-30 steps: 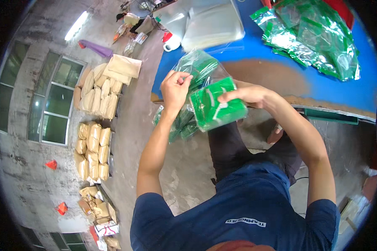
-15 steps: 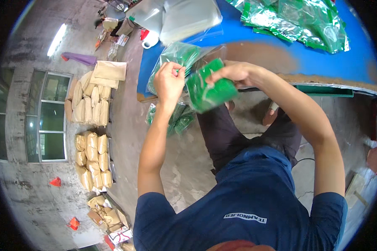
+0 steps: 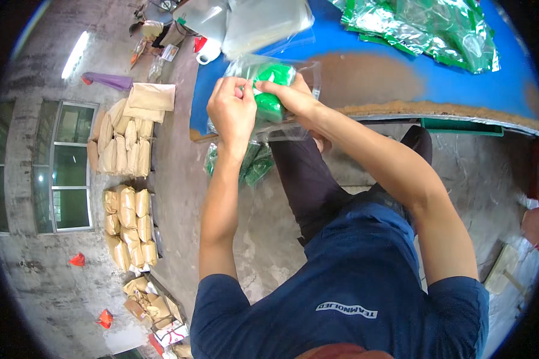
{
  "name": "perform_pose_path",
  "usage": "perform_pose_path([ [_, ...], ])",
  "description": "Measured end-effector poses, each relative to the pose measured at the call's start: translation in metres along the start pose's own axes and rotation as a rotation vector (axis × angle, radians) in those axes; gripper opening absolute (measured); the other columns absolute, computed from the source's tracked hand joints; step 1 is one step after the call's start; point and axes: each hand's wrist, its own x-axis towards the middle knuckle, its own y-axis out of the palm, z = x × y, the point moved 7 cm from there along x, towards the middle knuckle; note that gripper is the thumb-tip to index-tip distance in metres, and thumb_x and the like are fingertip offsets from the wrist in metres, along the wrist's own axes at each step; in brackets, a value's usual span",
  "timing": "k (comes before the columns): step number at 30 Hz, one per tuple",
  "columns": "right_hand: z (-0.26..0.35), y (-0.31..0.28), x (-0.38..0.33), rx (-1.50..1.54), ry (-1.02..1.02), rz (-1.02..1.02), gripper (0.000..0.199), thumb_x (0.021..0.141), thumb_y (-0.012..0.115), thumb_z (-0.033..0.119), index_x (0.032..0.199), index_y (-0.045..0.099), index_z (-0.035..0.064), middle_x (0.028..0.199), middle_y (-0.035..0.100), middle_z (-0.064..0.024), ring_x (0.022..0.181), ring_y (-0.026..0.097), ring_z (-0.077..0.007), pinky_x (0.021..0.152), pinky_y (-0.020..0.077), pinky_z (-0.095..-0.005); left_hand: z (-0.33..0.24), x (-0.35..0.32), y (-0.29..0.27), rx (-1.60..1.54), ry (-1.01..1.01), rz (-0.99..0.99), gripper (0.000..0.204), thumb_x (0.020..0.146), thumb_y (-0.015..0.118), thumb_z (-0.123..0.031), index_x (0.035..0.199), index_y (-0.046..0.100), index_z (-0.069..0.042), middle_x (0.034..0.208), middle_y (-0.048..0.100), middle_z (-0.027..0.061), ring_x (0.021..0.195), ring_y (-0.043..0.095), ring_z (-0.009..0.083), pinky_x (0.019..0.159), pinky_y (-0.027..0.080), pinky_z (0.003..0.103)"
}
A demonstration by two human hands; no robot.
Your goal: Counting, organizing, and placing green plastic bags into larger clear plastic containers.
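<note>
Over the near left corner of the blue table, my right hand [image 3: 288, 99] is closed on a bundle of green plastic packets [image 3: 270, 107], thumb on its upper face. A clear plastic bag [image 3: 312, 70] spreads around and behind the bundle; whether the bundle is inside it, I cannot tell. My left hand [image 3: 231, 110] sits at the bundle's left side, fingers pinched together at the clear bag's edge. Those fingertips are partly hidden. Below the table edge, more green packets in clear plastic [image 3: 254, 164] show beside my left forearm.
A stack of clear plastic bags [image 3: 266, 27] lies on the blue table [image 3: 365, 51], near a white tape roll [image 3: 208, 54]. Green and silver packets [image 3: 425, 33] pile up at the far right. Brown paper sacks [image 3: 126, 143] stand along the wall. Another person [image 3: 151, 31] is at the far left.
My right hand has brought the green bundle up and left, against the clear bag by my left hand. The left hand has shifted slightly left and down.
</note>
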Motion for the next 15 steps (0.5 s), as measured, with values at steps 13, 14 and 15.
perform_pose_path([
  [13, -0.002, -0.014, 0.017, -0.162, 0.166, 0.219, 0.077, 0.08, 0.081, 0.036, 0.137, 0.044, -0.0002, 0.128, 0.058, -0.0173, 0.109, 0.064, -0.025, 0.08, 0.0611, -0.0412, 0.211, -0.039, 0.059, -0.889, -0.8, 0.338, 0.061, 0.095, 0.063, -0.037, 0.147, 0.044, -0.01, 0.141, 0.053, 0.0124, 0.129, 0.051, 0.0236, 0.108, 0.039, 0.036],
  [14, 0.0, -0.01, 0.016, -0.224, 0.143, 0.183, 0.083, 0.076, 0.084, 0.037, 0.136, 0.043, -0.0035, 0.126, 0.059, -0.0189, 0.108, 0.065, -0.025, 0.077, 0.0616, -0.0408, 0.223, -0.046, 0.074, -1.179, -0.918, 0.417, 0.061, 0.099, 0.057, -0.036, 0.151, 0.038, -0.011, 0.149, 0.047, 0.011, 0.135, 0.045, 0.0235, 0.112, 0.035, 0.036],
  [15, 0.002, -0.009, 0.019, -0.281, 0.122, 0.131, 0.09, 0.071, 0.087, 0.039, 0.135, 0.042, -0.0069, 0.124, 0.059, -0.0204, 0.107, 0.065, -0.025, 0.073, 0.0621, -0.0405, 0.214, -0.05, 0.083, -1.198, -0.877, 0.504, 0.065, 0.102, 0.052, -0.039, 0.154, 0.03, -0.006, 0.154, 0.04, 0.0134, 0.144, 0.032, 0.0228, 0.119, 0.022, 0.037],
])
